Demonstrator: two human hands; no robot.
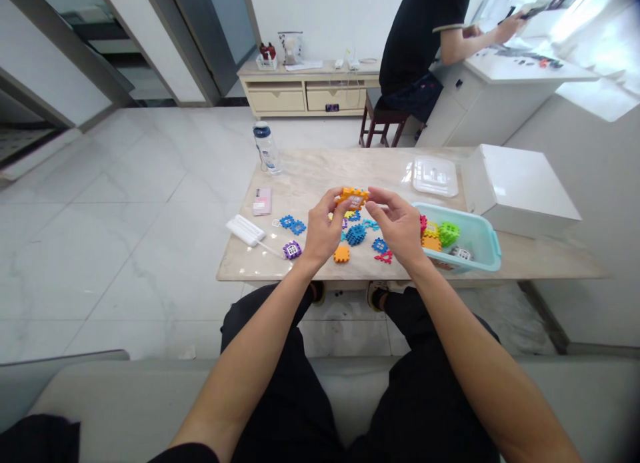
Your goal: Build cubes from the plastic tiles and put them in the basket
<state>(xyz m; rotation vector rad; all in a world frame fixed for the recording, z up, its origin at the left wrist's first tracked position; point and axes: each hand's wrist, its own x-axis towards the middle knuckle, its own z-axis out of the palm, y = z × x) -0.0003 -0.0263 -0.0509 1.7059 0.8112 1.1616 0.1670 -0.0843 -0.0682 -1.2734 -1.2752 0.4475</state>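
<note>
My left hand (325,226) grips an orange interlocking plastic block assembly (353,198) from its left side, raised above the marble table (310,173). My right hand (397,226) is close by, with its fingertips at the block's right edge; I cannot tell whether they grip it. Below my hands lie loose blue, purple and orange pieces, including a blue spiky cluster (356,235) and a purple block (292,250). To the right, a teal plastic basket (467,226) holds red, yellow, orange, green and grey blocks, with a green cluster (449,233) among them.
A clear plastic lid (435,176) and a large white box (515,189) stand at the table's back right. A water bottle (267,147), a pink packet (262,201) and a white item (245,230) are at the left. A seated person (415,49) works at a white counter (520,69) behind.
</note>
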